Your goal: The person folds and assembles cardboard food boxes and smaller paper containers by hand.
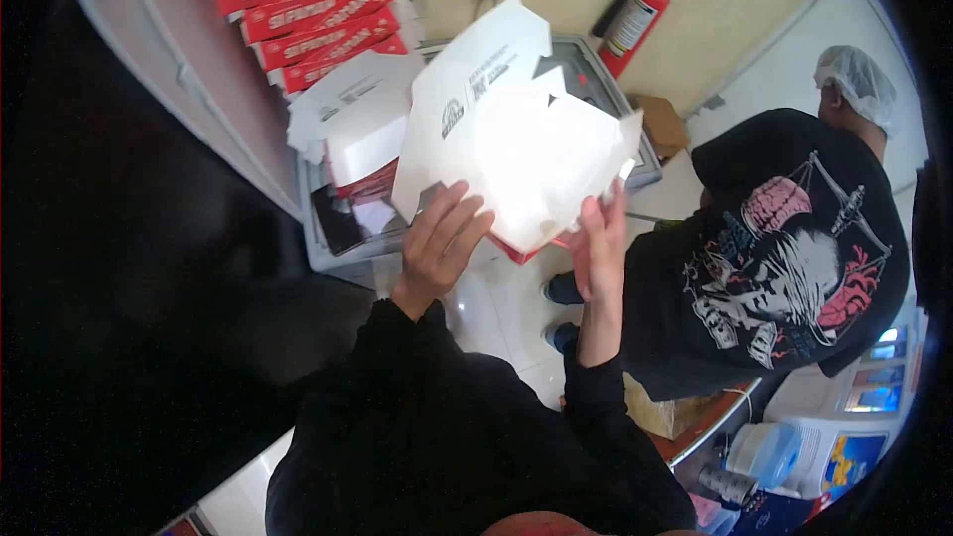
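A partly folded cardboard food box is held up in front of me, its white inside facing me and a red edge showing underneath. Dark print marks one of its raised flaps. My left hand grips the lower left edge with the fingers over the card. On the lower right side my right hand holds the box, the fingers pointing up along its wall. Part of each hand's grip is hidden behind the card. Another folded white box sits behind, to the left.
Red printed boxes are stacked at upper left. Behind the held box is a grey-rimmed chest. A fire extinguisher hangs on the wall. A person in a black shirt stands close at right, beside a counter with containers.
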The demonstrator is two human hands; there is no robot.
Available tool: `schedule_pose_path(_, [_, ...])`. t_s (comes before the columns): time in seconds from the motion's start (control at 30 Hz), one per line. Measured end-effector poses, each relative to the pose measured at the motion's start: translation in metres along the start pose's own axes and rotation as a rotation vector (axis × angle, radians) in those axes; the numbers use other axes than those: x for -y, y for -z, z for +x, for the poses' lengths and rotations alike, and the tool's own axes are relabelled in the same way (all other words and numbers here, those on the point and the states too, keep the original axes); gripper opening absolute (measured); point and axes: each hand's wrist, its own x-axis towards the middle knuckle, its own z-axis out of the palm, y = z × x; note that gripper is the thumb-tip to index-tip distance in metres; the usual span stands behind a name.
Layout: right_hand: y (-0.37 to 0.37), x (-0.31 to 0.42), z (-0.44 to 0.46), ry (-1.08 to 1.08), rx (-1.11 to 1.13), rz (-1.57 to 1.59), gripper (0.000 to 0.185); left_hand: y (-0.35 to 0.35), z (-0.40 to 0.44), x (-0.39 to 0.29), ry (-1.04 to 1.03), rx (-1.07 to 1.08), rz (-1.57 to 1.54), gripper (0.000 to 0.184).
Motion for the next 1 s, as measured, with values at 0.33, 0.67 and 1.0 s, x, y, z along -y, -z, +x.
schedule_pose_path(0.33, [0.007,-0.09,-0.061,0.444,0.279,-0.46,0.085,0.075,-0.031,-0.058,0.837,0.081,-0.899,0.069])
schedule_pose_path(0.67, [0.013,-0.125,-0.079,0.315,0.702,-0.43,0.04,0.151,-0.078,-0.078,1.027,0.693,-0.612,0.059])
schedule_pose_path(1.0, [0.038,-0.136,-0.106,-0.309,0.824,-0.194,0.023,0.193,-0.134,-0.123,1.394,0.798,-0.774,0.038])
